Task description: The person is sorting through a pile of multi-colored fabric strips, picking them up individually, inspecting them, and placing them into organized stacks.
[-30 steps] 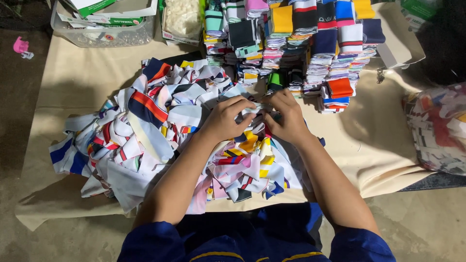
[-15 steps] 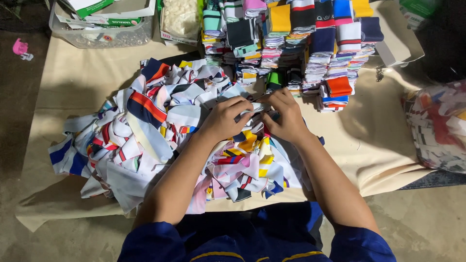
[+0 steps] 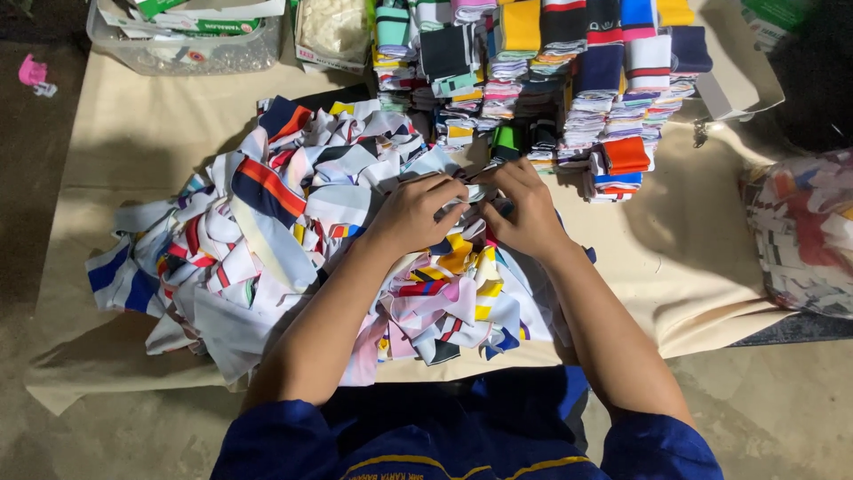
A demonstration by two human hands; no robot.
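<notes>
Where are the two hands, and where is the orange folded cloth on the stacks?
left hand (image 3: 416, 212), head view, on the back of the hand.
right hand (image 3: 526, 213), head view, on the back of the hand.
orange folded cloth (image 3: 627, 154), head view, on its top face.

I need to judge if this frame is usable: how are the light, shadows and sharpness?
Head view: bright light on the folded stacks and tan cloth; left edge and floor dim; left hand and right hand fairly sharp; bag at right looks soft.

Folded stacks (image 3: 569, 80) behind loose pile (image 3: 293, 231)
</notes>
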